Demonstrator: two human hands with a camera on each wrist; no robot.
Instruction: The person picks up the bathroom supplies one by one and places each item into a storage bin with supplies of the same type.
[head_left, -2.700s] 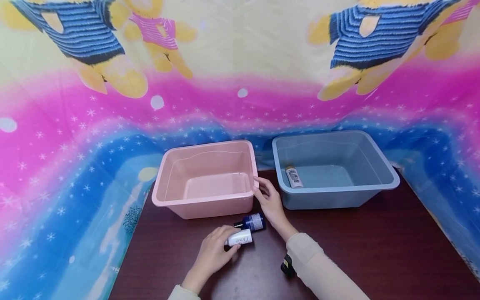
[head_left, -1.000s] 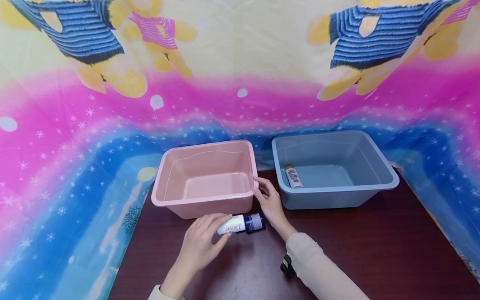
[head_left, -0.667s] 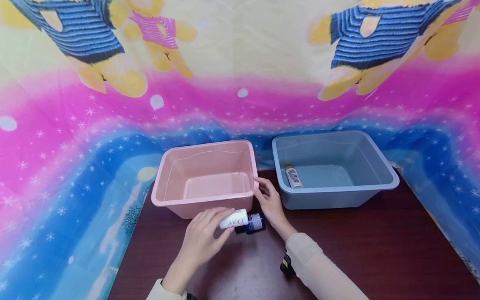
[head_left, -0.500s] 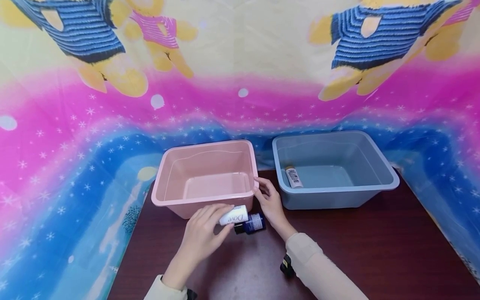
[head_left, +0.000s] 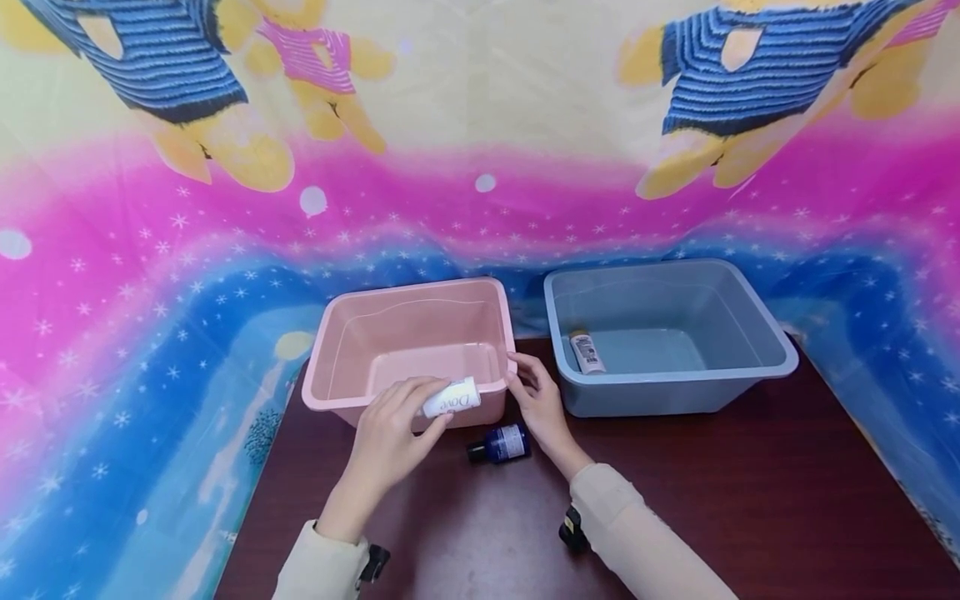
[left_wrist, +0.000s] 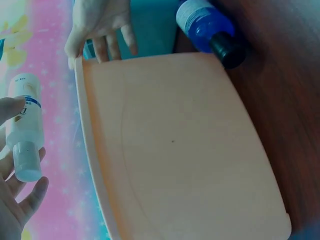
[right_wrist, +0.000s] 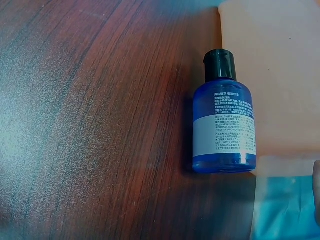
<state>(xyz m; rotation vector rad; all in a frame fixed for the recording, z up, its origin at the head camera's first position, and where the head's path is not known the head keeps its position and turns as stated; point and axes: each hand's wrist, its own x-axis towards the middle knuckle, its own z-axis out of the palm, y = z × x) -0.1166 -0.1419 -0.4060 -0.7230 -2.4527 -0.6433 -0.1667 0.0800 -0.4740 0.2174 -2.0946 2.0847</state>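
My left hand (head_left: pixel 390 421) holds a small white Dove bottle (head_left: pixel 453 397) between thumb and fingers, raised at the front rim of the pink tub (head_left: pixel 330 405). In the left wrist view the same bottle (left_wrist: pixel 25 125) has its cap pointing down. My right hand (head_left: pixel 538 400) holds the right rim of the pink tub near its front corner, thumb and forefinger at the edge. A blue bottle (head_left: pixel 504 444) with a black cap lies on the table in front of the tub; the right wrist view shows its printed white label (right_wrist: pixel 223 135).
To the right stands a grey-blue tub (head_left: pixel 645 398), with a white bottle (head_left: pixel 587 353) with a gold-brown cap inside at its left. Both tubs are on a dark wooden table (head_left: pixel 720 500), before a printed cloth backdrop (head_left: pixel 480 100).
My left hand has lifted the white bottle from beside the blue bottle, up and leftward to the pink tub's front rim. The right hand stays at the tub's edge.
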